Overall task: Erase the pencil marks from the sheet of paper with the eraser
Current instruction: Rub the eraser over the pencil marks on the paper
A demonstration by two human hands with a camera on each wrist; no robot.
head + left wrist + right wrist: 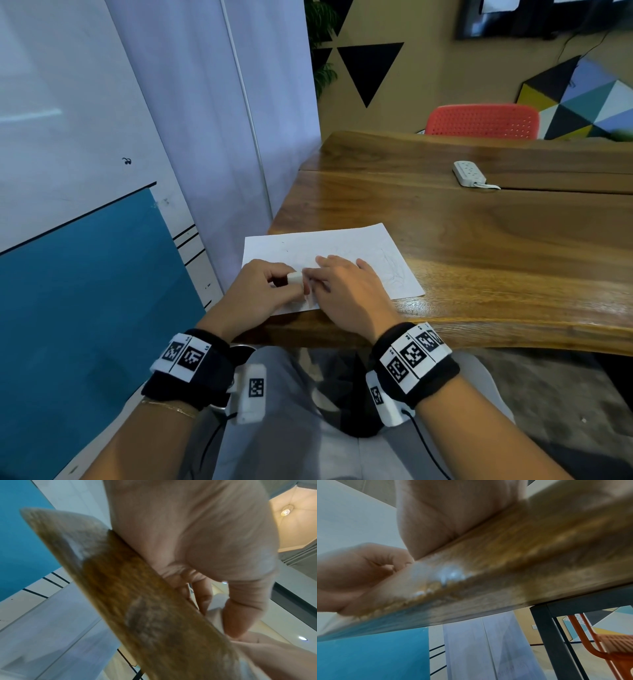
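A white sheet of paper [346, 246] lies at the near left corner of the wooden table [479, 240], with faint pencil marks [394, 270] near its right edge. My left hand [263, 291] rests on the sheet's left part and holds a small white eraser [294, 277] between curled fingers and thumb. My right hand [342, 284] lies flat on the paper just right of the eraser, its fingers straight. In the left wrist view my left hand [214, 561] sits above the table edge [137, 601]. The right wrist view shows my right palm [450, 513] on the blurred table edge [522, 561].
A white power strip [469, 174] lies far back on the table. A red chair [483, 121] stands behind the table. A blue and white wall panel [85, 274] is close on the left. Dark table legs [553, 642] show below.
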